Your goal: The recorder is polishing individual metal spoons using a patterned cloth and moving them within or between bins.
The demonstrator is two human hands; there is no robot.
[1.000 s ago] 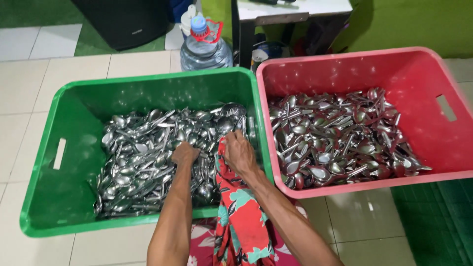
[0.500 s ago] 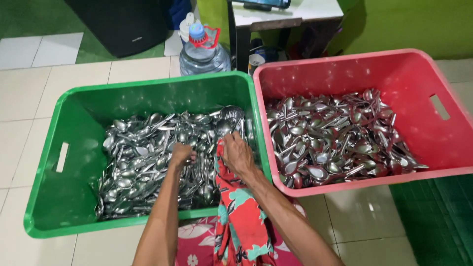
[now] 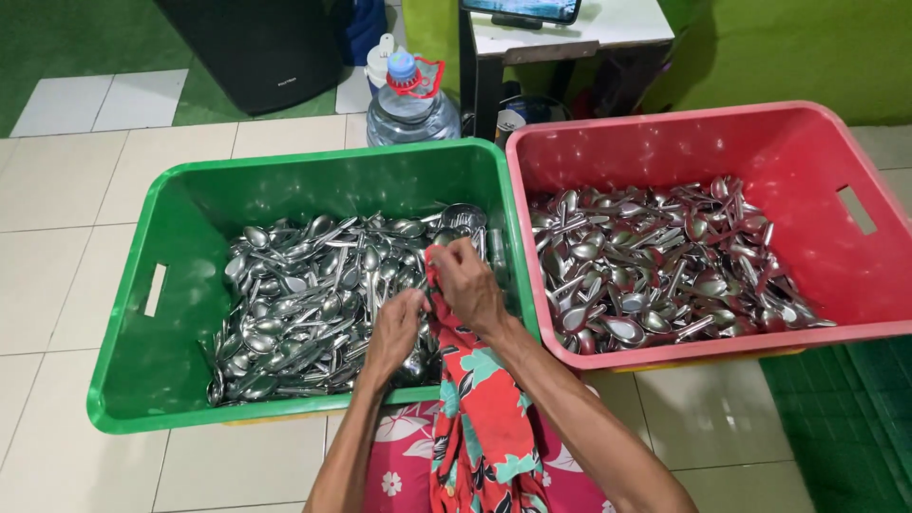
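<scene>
Change: left hand (image 3: 397, 325) is shifted rightward, against the floral cloth (image 3: 472, 389).
Right hand (image 3: 467, 282): fingers are curled, cloth pinched over spoons (image 3: 304, 304).

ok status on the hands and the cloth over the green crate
Left hand and right hand together, both on the red floral cloth. Cloth hangs over the green crate rim, above the spoons. Nothing in the way.

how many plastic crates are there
2: a green crate on the left, where both hands work, and a red crate to its right. Both hold metal spoons. No others show in this view.
</scene>
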